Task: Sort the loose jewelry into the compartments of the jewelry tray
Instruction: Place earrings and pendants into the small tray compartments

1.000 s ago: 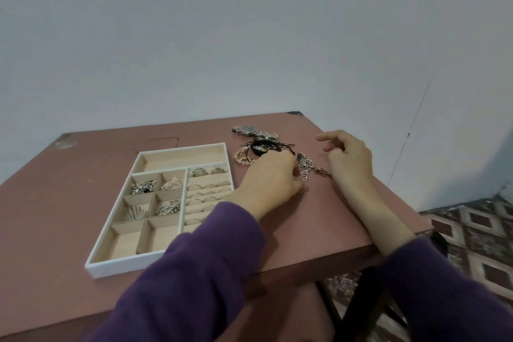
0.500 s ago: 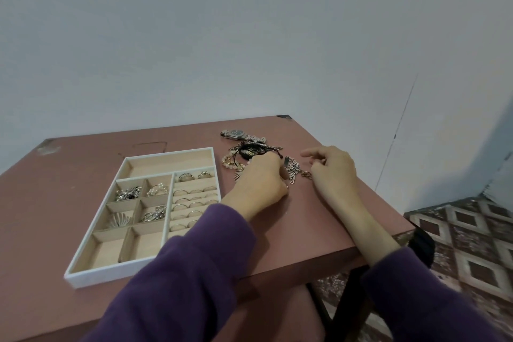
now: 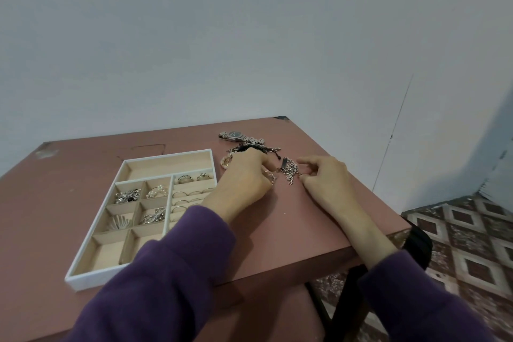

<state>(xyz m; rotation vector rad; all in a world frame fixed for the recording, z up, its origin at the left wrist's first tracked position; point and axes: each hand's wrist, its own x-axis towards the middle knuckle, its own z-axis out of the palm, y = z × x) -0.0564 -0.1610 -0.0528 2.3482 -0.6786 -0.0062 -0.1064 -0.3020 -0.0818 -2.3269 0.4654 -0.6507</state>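
Both hands lie low on the table (image 3: 291, 219), forearms in purple sleeves (image 3: 177, 264) reaching in from the near edge. The right hand (image 3: 326, 175) pinches the right end of a silver chain (image 3: 290, 172) lying between the hands. The left hand (image 3: 244, 178) curls knuckles-up just left of the chain; whether it grips anything cannot be told. The tray (image 3: 166, 157) sits to its left.

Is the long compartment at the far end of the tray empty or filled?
Empty. The long compartment of the tray shows only bare beige lining; rings sit in the section beside it.
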